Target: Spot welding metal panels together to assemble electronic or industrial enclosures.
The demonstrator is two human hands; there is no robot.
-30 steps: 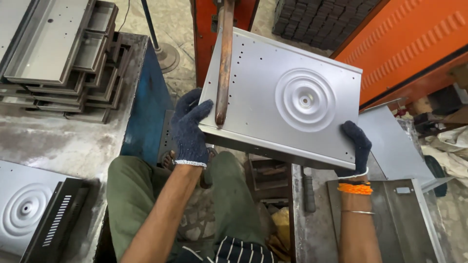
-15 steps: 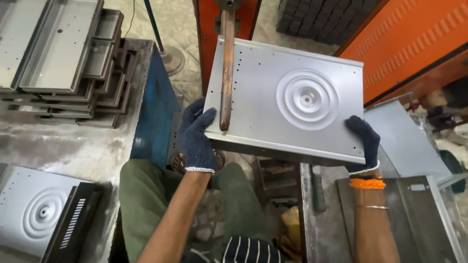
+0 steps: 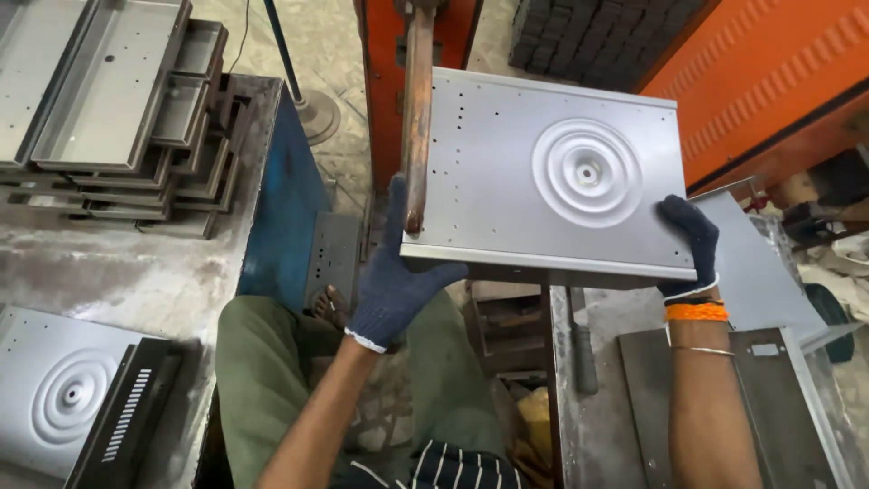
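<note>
Our gloved left hand and right hand clamp fingers on the grey ring-embossed sheet-metal panel's near corners, copper rod resting leftward.

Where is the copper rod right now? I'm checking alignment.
In the head view, the copper rod hangs upper centre, over the metal panel's left edge, above the left hand.

Both forearms reach forward and up, bare below dark knit gloves. The left hand grips with fingers curled and thumb raised; the right hand clamps likewise, orange bands at its wrist.
</note>
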